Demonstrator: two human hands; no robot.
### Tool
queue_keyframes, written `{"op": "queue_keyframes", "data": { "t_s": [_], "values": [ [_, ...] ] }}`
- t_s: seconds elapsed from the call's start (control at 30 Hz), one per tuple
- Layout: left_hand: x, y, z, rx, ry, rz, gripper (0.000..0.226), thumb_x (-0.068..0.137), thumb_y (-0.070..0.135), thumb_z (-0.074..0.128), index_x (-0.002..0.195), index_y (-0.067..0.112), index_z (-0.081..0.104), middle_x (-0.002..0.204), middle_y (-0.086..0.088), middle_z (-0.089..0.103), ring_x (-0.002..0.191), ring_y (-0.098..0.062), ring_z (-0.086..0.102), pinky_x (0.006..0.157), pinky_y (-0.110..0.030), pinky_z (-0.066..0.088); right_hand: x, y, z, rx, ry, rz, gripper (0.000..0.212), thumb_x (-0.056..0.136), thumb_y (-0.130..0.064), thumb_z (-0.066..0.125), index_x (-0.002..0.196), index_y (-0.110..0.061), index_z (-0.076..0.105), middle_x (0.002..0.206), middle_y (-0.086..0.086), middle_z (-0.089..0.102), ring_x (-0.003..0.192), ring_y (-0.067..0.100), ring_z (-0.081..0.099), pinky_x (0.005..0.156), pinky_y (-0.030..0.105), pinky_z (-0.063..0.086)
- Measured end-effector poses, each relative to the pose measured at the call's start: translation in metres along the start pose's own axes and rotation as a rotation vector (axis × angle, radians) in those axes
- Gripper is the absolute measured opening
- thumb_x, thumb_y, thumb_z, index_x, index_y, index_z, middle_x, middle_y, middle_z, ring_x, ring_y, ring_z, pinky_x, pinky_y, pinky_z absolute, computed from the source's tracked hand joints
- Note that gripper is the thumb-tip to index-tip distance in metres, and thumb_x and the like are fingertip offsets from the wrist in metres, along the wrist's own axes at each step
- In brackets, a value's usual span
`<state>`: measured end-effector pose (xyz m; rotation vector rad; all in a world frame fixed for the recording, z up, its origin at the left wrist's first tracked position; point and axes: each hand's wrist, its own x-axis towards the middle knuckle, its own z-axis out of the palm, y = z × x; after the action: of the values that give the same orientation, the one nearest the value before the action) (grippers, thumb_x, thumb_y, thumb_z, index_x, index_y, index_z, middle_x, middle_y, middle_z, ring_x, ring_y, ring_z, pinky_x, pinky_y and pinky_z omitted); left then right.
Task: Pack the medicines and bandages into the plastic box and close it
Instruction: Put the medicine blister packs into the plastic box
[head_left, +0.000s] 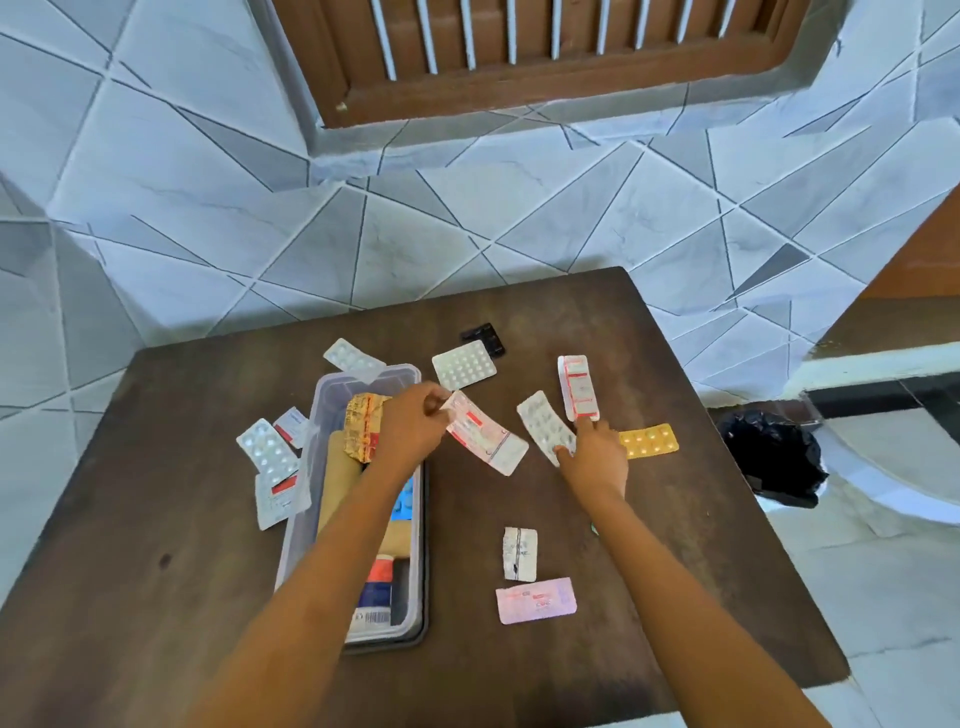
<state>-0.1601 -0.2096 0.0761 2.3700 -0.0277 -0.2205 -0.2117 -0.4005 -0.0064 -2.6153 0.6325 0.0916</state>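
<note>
An open clear plastic box (332, 415) stands on the dark table (156, 519), holding a tan roll, a yellow packet (366, 431) and small cartons. My left hand (413, 426) reaches over the box and is shut on the end of a white-and-red pill strip (485, 439), held just right of the box. My right hand (597, 457) grips a silver blister strip (545, 426), its forefinger touching a red-and-white strip (577, 387). An orange blister strip (649, 440) lies beside that hand.
Several loose strips lie around: silver and red ones left of the box (267, 452), a white blister sheet (464, 365), a black strip (485, 335), a white strip (519, 553) and a pink one (536, 599). A black-bagged bin (769, 457) stands on the floor to the right.
</note>
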Motion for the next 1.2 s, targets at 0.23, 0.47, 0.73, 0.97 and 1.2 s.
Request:
{"op": "queue_keyframes", "data": {
  "t_s": [0.23, 0.47, 0.73, 0.97, 1.2],
  "values": [
    [-0.014, -0.035, -0.077, -0.07, 0.285, -0.095, 0.024, 0.088, -0.001, 0.053, 0.108, 0.003, 0.066, 0.113, -0.018, 0.068, 0.105, -0.032, 0.064, 0.087, -0.035, 0.049, -0.005, -0.029, -0.018, 0.511, 0.143, 0.041, 0.018, 0.083, -0.008, 0.059, 0.096, 0.005, 0.059, 0.096, 0.026, 0.068, 0.091, 0.041, 0.061, 0.07, 0.034, 0.042],
    [-0.01, -0.069, -0.073, 0.165, 0.048, 0.0, 0.027, 0.088, -0.001, 0.053, 0.11, 0.005, 0.067, 0.117, -0.015, 0.068, 0.107, -0.031, 0.063, 0.085, -0.029, 0.046, -0.042, -0.095, -0.018, 0.848, -0.108, -0.035, 0.048, 0.077, 0.001, 0.067, 0.118, -0.009, 0.045, 0.1, 0.017, 0.063, 0.092, 0.029, 0.063, 0.08, 0.048, 0.057],
    [-0.009, -0.085, -0.045, 0.348, -0.329, 0.096, 0.053, 0.089, 0.001, 0.05, 0.139, 0.01, 0.039, 0.14, -0.017, 0.049, 0.125, -0.033, 0.048, 0.104, -0.034, 0.041, -0.07, -0.149, 0.008, 0.686, -0.024, -0.177, 0.025, 0.087, -0.006, 0.055, 0.11, -0.002, 0.064, 0.114, 0.015, 0.067, 0.1, 0.022, 0.061, 0.089, 0.029, 0.046],
    [0.004, -0.123, -0.098, 0.183, -0.086, 0.089, 0.038, 0.09, 0.0, 0.044, 0.122, 0.01, 0.061, 0.131, -0.013, 0.059, 0.117, -0.029, 0.057, 0.098, -0.032, 0.045, -0.064, -0.185, 0.028, 0.034, -0.008, -0.314, 0.03, 0.083, -0.008, 0.049, 0.108, -0.01, 0.065, 0.112, 0.012, 0.067, 0.121, 0.029, 0.046, 0.1, 0.038, 0.037],
    [0.008, -0.154, -0.131, 0.023, 0.021, 0.093, 0.032, 0.089, -0.002, 0.048, 0.115, 0.007, 0.065, 0.124, -0.011, 0.062, 0.11, -0.024, 0.06, 0.086, -0.02, 0.042, -0.052, -0.202, 0.048, -0.475, -0.008, -0.392, 0.034, 0.089, -0.025, 0.043, 0.117, -0.009, 0.053, 0.126, 0.012, 0.058, 0.135, 0.033, 0.029, 0.116, 0.05, 0.012]
  ]
}}
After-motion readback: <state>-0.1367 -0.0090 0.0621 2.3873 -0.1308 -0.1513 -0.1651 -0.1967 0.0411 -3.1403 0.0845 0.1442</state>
